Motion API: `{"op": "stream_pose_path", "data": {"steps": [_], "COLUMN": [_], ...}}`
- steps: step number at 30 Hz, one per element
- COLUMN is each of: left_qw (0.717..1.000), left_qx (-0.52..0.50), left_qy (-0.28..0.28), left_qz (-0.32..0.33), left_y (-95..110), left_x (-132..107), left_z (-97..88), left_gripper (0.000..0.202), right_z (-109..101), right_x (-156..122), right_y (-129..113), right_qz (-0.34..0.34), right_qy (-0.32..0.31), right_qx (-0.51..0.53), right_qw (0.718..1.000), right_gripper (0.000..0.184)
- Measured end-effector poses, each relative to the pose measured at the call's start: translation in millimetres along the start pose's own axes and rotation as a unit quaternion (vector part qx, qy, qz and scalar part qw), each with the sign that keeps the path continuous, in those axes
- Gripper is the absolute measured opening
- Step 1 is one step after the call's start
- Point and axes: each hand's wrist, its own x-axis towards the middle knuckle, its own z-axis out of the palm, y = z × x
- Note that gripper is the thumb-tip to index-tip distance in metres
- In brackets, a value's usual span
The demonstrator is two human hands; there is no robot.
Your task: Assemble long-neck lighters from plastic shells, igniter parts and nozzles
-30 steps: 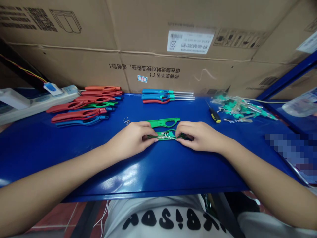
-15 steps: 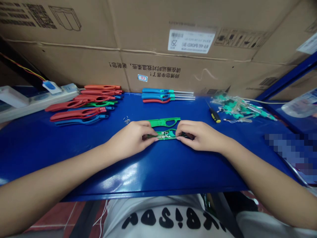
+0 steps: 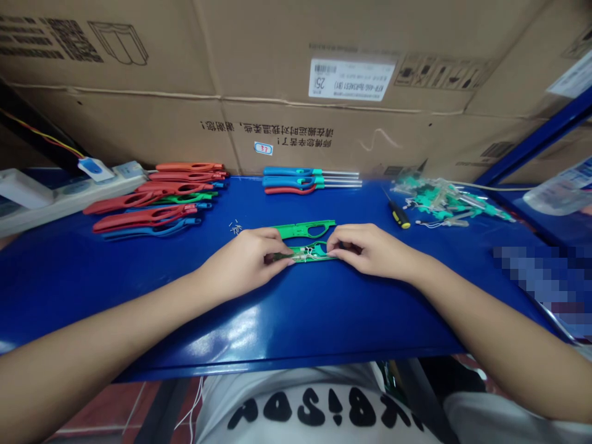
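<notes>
Pinching the left end of the wired green shell half [image 3: 317, 259], the left hand [image 3: 250, 258] sits at one side; the right hand [image 3: 372, 250], fingers bent narrow, meets the other end, though whether it grips is unclear. Another green half [image 3: 293, 231] lies just beyond.

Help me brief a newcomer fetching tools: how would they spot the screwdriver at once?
Find the blue table in front of the big cardboard. On its far right part lies a heap of teal and clear parts; just left of that heap is the screwdriver. Its dark handle, yellow at the near end, sets it apart from that heap.
</notes>
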Motion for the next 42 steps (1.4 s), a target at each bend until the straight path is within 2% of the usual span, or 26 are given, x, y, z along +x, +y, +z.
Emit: {"op": "stream_pose_path", "data": {"steps": [5, 9, 16, 21, 25, 37, 42], "left_qw": [1.0, 1.0, 0.983, 0.981, 0.98, 0.986, 0.989], "left_qx": [-0.001, 0.021, 0.158, 0.145, 0.147, 0.109, 0.085], "left_qy": [-0.002, 0.003, 0.056, 0.002, -0.021, -0.03, -0.032], "left_qz": [0.001, 0.021, 0.072, 0.129, 0.132, 0.125, 0.113], "left_y": [-1, -2, 5, 9, 6, 5, 2], "left_x": [0, -2, -4, -4, -4, -3, -4], "left_z": [0.4, 2.5, 6.3, 12.4, 16.4, 19.9, 20.2], "left_gripper": [0.015, 0.015, 0.025, 0.034, 0.038, 0.035, 0.037], "right_z": [-3, -1, 3, 2, 1, 3, 1], "right_x": [-1, -1, -1, -1, -1, -3, -3], "right_y": [1, 3, 7, 6, 6, 5, 3], "right_qz": [0.007, 0.009, -0.005, 0.012, 0.014, 0.006, 0.016], "right_qy": [-0.02, -0.011, 0.006, -0.005, -0.01, -0.007, 0.007], "right_qx": [0.029, 0.026, 0.025, 0.028, 0.025, -0.026, -0.057], "right_qw": [0.999, 1.0, 1.0, 1.0, 1.0, 1.0, 0.998], "right_gripper": [0.005, 0.005, 0.002, 0.004, 0.007, 0.004, 0.016]}}
